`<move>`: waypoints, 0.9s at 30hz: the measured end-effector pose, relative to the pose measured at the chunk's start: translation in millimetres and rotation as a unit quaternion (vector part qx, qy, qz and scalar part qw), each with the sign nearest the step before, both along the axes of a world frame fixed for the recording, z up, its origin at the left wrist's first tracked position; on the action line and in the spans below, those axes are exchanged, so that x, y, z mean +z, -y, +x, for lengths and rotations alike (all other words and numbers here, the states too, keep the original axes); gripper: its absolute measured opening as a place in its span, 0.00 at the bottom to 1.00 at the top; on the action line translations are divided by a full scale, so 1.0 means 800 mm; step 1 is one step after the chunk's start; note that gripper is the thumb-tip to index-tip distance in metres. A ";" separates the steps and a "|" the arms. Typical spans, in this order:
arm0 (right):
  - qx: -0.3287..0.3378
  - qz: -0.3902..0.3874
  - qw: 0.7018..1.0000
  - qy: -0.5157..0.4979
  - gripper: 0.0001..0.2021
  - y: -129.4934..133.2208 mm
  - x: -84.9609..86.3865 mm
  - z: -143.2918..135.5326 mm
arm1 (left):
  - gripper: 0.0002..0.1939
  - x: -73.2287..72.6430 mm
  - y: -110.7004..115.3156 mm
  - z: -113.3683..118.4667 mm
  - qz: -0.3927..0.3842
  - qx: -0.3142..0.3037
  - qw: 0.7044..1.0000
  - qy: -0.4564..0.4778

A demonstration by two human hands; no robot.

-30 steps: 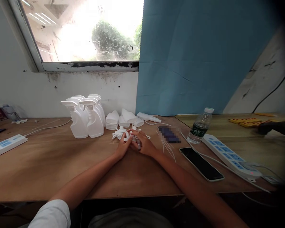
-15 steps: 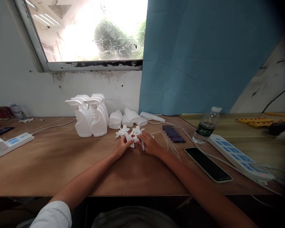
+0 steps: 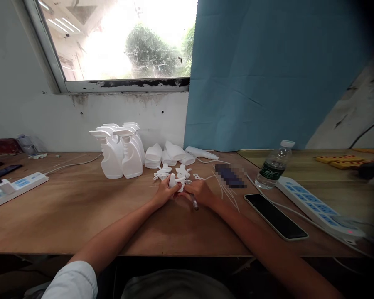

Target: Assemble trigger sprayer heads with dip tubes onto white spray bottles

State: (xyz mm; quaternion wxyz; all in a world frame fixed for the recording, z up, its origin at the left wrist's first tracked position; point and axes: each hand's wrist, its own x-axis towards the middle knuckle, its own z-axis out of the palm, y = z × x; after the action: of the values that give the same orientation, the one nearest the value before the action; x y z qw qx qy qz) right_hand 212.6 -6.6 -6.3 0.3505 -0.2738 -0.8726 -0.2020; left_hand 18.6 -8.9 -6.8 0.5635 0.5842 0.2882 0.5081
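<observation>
My left hand [image 3: 165,193] is closed round a white plastic spray head [image 3: 172,181], pinching it between thumb and fingers. My right hand [image 3: 202,192] is closed against the same piece and grips a slim tool with a silvery handle [image 3: 195,202]. The handle end points down toward me; the tool's tip is hidden at the fingers. Just beyond the hands lie loose white sprayer parts [image 3: 163,169] and a second small heap of them [image 3: 183,171]. Small white rings [image 3: 198,177] rest beside my right hand.
Several white spray bottles [image 3: 132,160] stand at back left, with white bottle bodies [image 3: 174,150] lying alongside. Thin tubes [image 3: 226,192], a phone [image 3: 276,216], a water bottle [image 3: 270,168] and a power strip [image 3: 314,207] are to the right. Another power strip [image 3: 21,185] lies left.
My right hand has turned, and the tool's handle now slants down to the right instead of standing nearly upright. The spray head has shifted between the hands. The view has moved slightly.
</observation>
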 end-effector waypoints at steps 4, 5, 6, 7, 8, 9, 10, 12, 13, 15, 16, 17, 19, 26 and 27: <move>-0.020 -0.057 0.993 -0.099 0.25 -0.007 0.013 0.019 | 0.22 0.003 -0.006 -0.004 -0.034 0.002 0.997 0.067; -0.022 -0.087 0.987 -0.132 0.24 -0.008 0.019 0.026 | 0.22 0.004 -0.008 -0.006 -0.044 -0.001 0.996 0.081; -0.021 -0.121 0.978 -0.166 0.23 -0.009 0.025 0.033 | 0.23 0.004 -0.010 -0.007 -0.058 -0.005 0.994 0.096; -0.018 -0.159 0.967 -0.198 0.22 -0.010 0.030 0.041 | 0.23 0.004 -0.012 -0.008 -0.072 -0.010 0.991 0.111; -0.013 -0.198 0.953 -0.228 0.22 -0.011 0.035 0.049 | 0.23 0.004 -0.014 -0.009 -0.083 -0.015 0.989 0.124; -0.004 -0.234 0.937 -0.258 0.23 -0.012 0.038 0.056 | 0.23 0.003 -0.016 -0.009 -0.090 -0.018 0.987 0.133; 0.009 -0.264 0.920 -0.290 0.24 -0.013 0.041 0.064 | 0.22 0.003 -0.017 -0.010 -0.093 -0.021 0.986 0.138; 0.030 -0.306 0.887 -0.344 0.28 -0.017 0.042 0.078 | 0.22 0.001 -0.020 -0.010 -0.097 -0.024 0.985 0.144; 0.033 -0.324 0.874 -0.362 0.28 -0.019 0.042 0.085 | 0.21 0.000 -0.021 -0.010 -0.101 -0.024 0.984 0.145; 0.019 -0.354 0.858 -0.372 0.29 -0.022 0.041 0.097 | 0.21 -0.001 -0.022 -0.009 -0.111 -0.024 0.983 0.146; 0.005 -0.360 0.855 -0.373 0.29 -0.024 0.040 0.101 | 0.20 -0.001 -0.023 -0.009 -0.119 -0.023 0.982 0.146; -0.008 -0.355 0.854 -0.380 0.29 -0.025 0.039 0.104 | 0.19 -0.002 -0.024 -0.010 -0.128 -0.022 0.981 0.145; -0.027 -0.321 0.851 -0.414 0.28 -0.027 0.040 0.107 | 0.18 -0.003 -0.026 -0.010 -0.153 -0.026 0.976 0.151; 0.081 -0.379 0.788 -0.479 0.19 -0.022 0.046 0.065 | 0.14 -0.003 -0.032 -0.014 -0.201 -0.059 0.962 0.176; 0.096 -0.410 0.777 -0.467 0.16 -0.018 0.044 0.053 | 0.13 -0.003 -0.032 -0.014 -0.202 -0.058 0.962 0.175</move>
State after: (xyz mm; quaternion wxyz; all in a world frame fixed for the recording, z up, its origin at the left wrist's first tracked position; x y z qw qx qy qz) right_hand 255.0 8.0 29.2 0.5870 -0.3673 -0.6237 0.3627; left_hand 7.2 16.3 -9.0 0.7401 0.3756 0.2472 0.5000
